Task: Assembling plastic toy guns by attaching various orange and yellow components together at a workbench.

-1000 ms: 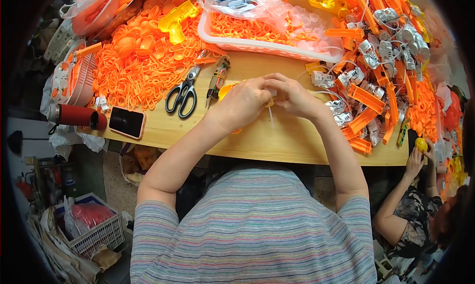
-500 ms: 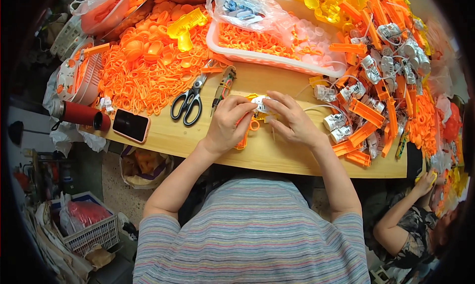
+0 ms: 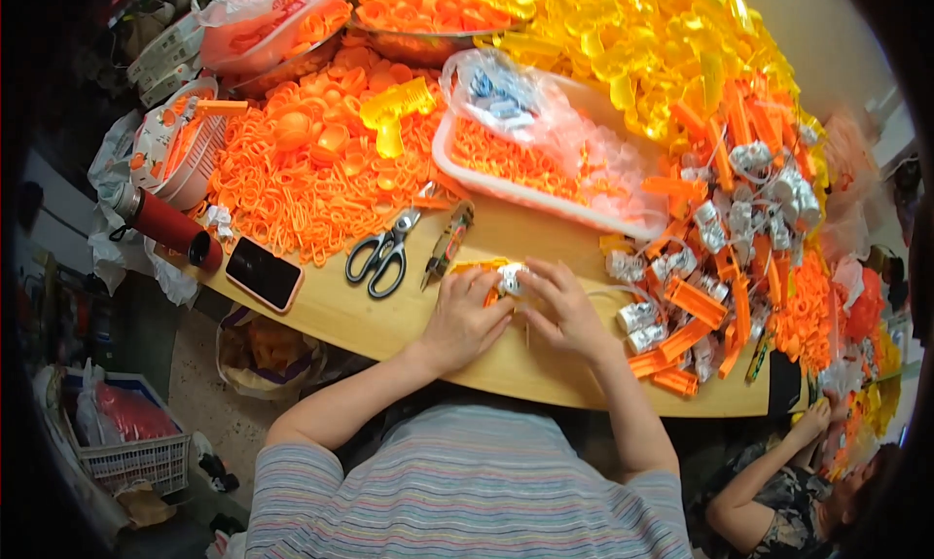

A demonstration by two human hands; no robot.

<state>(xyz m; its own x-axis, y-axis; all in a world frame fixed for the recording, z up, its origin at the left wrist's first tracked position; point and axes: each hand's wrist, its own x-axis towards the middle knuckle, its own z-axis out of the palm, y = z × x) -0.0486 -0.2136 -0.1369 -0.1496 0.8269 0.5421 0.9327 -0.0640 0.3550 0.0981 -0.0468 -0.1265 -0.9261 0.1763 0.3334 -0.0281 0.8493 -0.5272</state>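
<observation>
Left hand (image 3: 465, 318) has moved nearer to the right hand (image 3: 570, 316) and holds the yellow piece (image 3: 479, 265), seemingly to steady it; right fingers, loosely spread, touch the white part (image 3: 510, 280) at their ten o'clock.

White-and-yellow plastic piece (image 3: 510, 278) sat between left hand (image 3: 465, 316) and right hand (image 3: 564, 311), near front edge of pale wooden table (image 3: 379, 321). Leftward: slim pointed tool (image 3: 449, 246), black-handled metal scissors (image 3: 397, 233), flat black phone (image 3: 265, 274), red cylindrical flask (image 3: 165, 223). Orange plastic loop pile (image 3: 282, 184) lay behind scissors and phone. White rectangular plastic tray (image 3: 545, 199) sat behind piece; white-and-orange plastic parts heap (image 3: 715, 238), right.
</observation>
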